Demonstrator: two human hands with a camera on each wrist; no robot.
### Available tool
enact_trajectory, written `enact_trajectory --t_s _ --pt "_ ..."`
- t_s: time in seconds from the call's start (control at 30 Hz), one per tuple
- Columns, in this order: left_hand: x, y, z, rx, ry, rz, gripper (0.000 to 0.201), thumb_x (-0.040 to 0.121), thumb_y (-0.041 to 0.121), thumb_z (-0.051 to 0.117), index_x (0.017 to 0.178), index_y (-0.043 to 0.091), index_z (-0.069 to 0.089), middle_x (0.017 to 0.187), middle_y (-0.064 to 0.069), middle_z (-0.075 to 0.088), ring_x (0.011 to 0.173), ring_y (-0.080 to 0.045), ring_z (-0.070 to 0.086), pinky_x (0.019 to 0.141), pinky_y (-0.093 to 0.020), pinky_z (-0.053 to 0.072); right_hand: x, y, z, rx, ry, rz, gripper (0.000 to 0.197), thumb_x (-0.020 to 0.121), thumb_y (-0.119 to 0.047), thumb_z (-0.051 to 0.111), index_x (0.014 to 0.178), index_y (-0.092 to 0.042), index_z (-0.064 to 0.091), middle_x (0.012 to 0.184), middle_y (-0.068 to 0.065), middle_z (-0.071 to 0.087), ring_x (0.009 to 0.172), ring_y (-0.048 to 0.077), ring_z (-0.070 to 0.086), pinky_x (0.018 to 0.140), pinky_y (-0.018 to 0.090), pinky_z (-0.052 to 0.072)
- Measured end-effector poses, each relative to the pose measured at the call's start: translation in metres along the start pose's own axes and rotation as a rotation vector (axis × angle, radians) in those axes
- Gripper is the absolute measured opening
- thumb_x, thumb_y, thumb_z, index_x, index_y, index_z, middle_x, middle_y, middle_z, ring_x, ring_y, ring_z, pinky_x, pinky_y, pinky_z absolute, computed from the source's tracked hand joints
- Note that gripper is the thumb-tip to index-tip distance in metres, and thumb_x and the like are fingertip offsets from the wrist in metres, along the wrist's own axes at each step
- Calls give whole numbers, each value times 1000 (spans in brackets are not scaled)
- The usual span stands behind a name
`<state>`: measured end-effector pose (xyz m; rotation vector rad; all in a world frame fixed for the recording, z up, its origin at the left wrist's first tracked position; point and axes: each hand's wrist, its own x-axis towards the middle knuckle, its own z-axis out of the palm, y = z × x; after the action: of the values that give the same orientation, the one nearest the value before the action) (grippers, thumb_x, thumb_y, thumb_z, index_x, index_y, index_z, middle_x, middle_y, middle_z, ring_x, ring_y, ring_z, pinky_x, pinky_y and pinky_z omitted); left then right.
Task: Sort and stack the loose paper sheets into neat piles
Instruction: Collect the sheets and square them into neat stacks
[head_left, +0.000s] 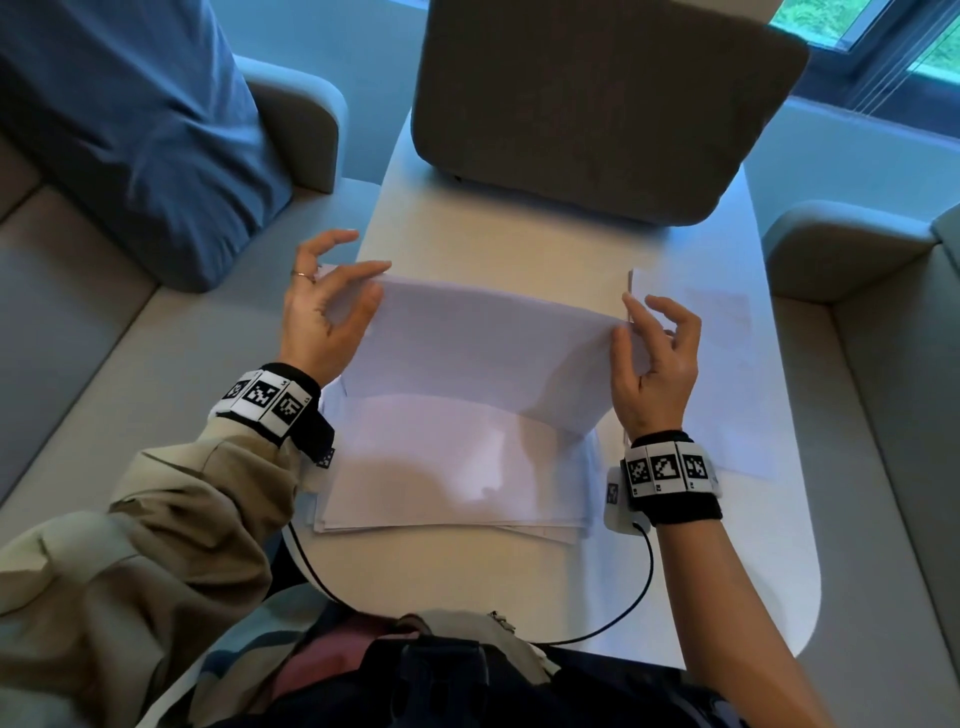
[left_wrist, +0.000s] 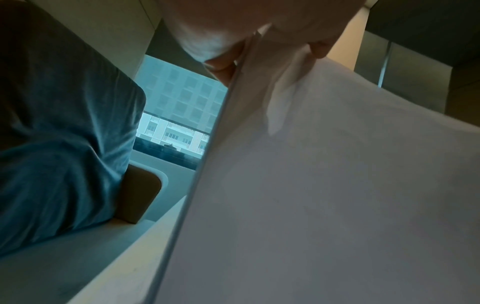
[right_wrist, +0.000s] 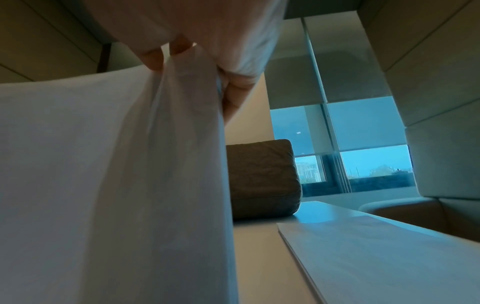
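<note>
A bundle of white paper sheets (head_left: 483, 348) stands on its lower edge, bowed, above a loose pile of sheets (head_left: 452, 483) lying flat on the table. My left hand (head_left: 332, 306) pinches the bundle's upper left corner between thumb and fingers. My right hand (head_left: 649, 338) pinches its upper right corner. In the left wrist view the sheets (left_wrist: 324, 195) fill the right side, held by my fingers (left_wrist: 223, 65). The right wrist view shows the sheets (right_wrist: 116, 174) gripped by my fingertips (right_wrist: 153, 57). A second, neat paper pile (head_left: 722, 374) (right_wrist: 376, 257) lies flat to the right.
A white narrow table (head_left: 519, 587) runs forward between beige sofa seats. A dark grey cushion (head_left: 597, 104) (right_wrist: 262, 179) sits on the table's far end. A blue pillow (head_left: 135, 130) (left_wrist: 59, 133) leans at the left. Windows are beyond.
</note>
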<state>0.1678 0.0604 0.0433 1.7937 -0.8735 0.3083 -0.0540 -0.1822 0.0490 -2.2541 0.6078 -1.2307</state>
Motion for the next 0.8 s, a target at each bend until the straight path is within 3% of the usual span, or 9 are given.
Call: enact_trajectory --t_s 0.13,0.27,0.33,0.37,0.43,0.5,0.57,0.67,0.8 --pt "0 2 -5 -5 -34 -3 31 82 24 71 112 19 64 130 -2 46 104 -12 52 86 -22 42 2 -5 -1 90 11 163 31 90 -31 58 112 -11 67 121 10 56 112 0 49 96 29 46" --pt "-2 4 -4 -177 -51 -265 97 62 15 88 139 21 29 121 2 60 116 -12 54 98 -20 37 3 -3 1 362 -63 599 100 65 -30 85 146 -25 25 127 -5 55 117 10 54 99 30 46" --pt "-3 3 -2 -229 -82 -446 94 57 16 90 133 27 36 109 8 67 107 -6 59 96 -20 41 -1 5 2 438 -127 763 113 55 -22 91 146 -24 25 128 -3 53 115 13 54 98 29 47" --pt "-3 5 -1 -217 -102 -521 82 55 16 91 124 28 48 102 10 68 98 -2 62 91 -20 46 -3 6 2 448 -163 796 105 50 -22 93 140 -20 39 123 -1 57 111 15 56 93 28 50" --pt "-3 13 2 -186 -98 -611 43 55 14 91 89 20 65 82 10 66 69 12 60 71 -15 52 -7 4 2 454 -192 818 68 42 -25 93 104 -17 65 100 -2 67 92 14 64 73 21 56" --pt "-2 21 5 -197 -56 -632 35 56 11 90 62 19 56 61 12 58 48 13 52 51 -8 44 -7 -2 1 480 -137 797 38 53 -16 91 82 -20 67 86 -4 68 76 8 65 61 17 53" --pt "3 25 5 -251 -14 -613 39 56 9 89 58 20 52 47 17 56 44 12 49 47 -6 40 -2 -5 -3 544 -61 762 25 64 -5 84 77 -19 68 82 -5 69 69 2 64 60 19 53" --pt "8 24 2 -297 -12 -599 37 56 8 89 60 20 55 55 15 59 46 11 50 50 -9 42 5 -5 -7 540 -39 717 22 69 -4 81 77 -20 68 72 -13 70 66 -2 64 61 18 52" --pt "-6 12 7 -218 -81 -686 35 54 15 91 65 18 58 69 6 60 55 4 56 54 -14 49 -1 0 -3 420 -110 774 32 67 -21 85 94 -18 68 94 -2 69 87 11 66 74 28 53"
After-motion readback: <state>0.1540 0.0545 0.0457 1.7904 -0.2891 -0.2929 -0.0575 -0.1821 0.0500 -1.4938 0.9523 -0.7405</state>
